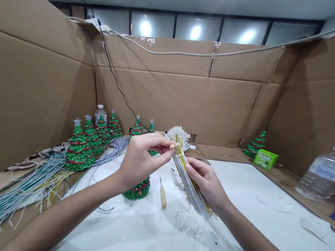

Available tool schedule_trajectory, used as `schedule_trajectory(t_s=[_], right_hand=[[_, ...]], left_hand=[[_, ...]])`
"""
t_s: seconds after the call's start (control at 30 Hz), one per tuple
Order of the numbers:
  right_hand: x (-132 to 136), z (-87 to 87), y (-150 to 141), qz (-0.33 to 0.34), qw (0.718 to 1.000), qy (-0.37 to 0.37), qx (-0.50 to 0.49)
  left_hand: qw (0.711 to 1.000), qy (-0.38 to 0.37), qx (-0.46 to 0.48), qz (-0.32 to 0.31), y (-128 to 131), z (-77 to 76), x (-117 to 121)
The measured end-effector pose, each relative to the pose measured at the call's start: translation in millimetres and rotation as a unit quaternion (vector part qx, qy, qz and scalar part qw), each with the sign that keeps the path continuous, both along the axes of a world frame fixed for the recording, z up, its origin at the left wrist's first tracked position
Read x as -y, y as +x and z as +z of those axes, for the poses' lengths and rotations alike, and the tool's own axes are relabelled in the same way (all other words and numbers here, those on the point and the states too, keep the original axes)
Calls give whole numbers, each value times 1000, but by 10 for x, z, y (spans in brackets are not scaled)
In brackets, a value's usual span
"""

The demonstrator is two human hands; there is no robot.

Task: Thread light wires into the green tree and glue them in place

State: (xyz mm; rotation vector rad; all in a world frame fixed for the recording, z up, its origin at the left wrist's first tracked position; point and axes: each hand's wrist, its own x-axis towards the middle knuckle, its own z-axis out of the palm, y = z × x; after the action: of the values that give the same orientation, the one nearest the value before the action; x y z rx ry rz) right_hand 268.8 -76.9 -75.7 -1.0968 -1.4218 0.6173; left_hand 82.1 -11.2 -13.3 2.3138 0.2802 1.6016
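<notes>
My right hand [206, 179] is wrapped round a bundle of thin white and yellow wires [188, 181], held at a slant above the white table. Clear, bead-like tips [177, 134] that look like small LEDs crowd its upper end, and a tie circles the bundle just below them. Beside those tips, my left hand [145, 156] is closed in a pinch on a few small yellowish-white wire tips [173, 146]. Behind and below the left hand stands a green Christmas tree ornament [137, 189], partly hidden. An awl [162, 194] with a wooden handle lies between my arms.
More tree ornaments [80, 149] stand at the left, beside long loose wires [24, 180]. At the right are a water bottle [327, 173], a green box [265, 159] and another small tree [255, 144]. Cardboard walls [172, 96] enclose the white table [121, 238].
</notes>
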Motion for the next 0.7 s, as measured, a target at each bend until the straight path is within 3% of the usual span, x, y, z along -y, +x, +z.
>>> schedule_trajectory(t_s=[0.37, 0.6, 0.7], right_hand=[[-24, -59, 14, 8, 1000, -8, -26], [-10, -47, 9, 18, 1000, 2, -24], [-4, -45, 6, 25, 999, 0, -28]], left_hand=[[997, 63, 14, 29, 6, -34, 0], [998, -34, 48, -21, 34, -51, -23], [997, -38, 58, -27, 41, -51, -18]])
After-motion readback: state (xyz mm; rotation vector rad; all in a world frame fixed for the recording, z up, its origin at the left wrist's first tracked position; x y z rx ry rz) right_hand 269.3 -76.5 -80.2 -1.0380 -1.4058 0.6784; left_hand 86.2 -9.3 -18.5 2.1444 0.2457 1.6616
